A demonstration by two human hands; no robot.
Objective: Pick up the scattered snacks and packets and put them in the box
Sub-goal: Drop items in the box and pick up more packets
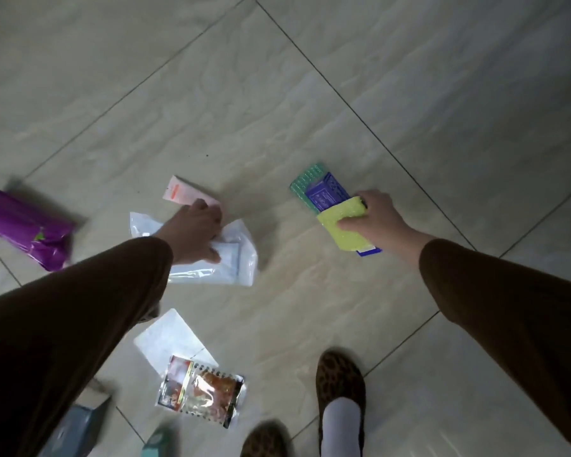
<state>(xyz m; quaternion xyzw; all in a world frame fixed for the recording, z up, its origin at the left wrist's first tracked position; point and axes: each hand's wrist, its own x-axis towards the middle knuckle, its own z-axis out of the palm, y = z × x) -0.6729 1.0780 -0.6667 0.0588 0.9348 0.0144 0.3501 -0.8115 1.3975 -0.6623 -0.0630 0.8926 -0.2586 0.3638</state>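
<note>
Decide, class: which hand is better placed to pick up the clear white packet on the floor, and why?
Left. The left hand already rests on the clear white packet, fingers curling at it. The right hand is full, gripping a stack of packets well away.

The tiled floor (310, 94) is bare across its whole far half and between the two arms, giving unobstructed passage there. Obstacles cluster on the left and near side: a purple packet (27, 225) at the left edge, a clear white pouch (234, 258), a flat white packet (168, 338) touching a printed snack packet (201, 394), and a blue-grey box (76, 430) at the lower left. Leopard-print slippers (340, 380) occupy the lower centre.
</note>
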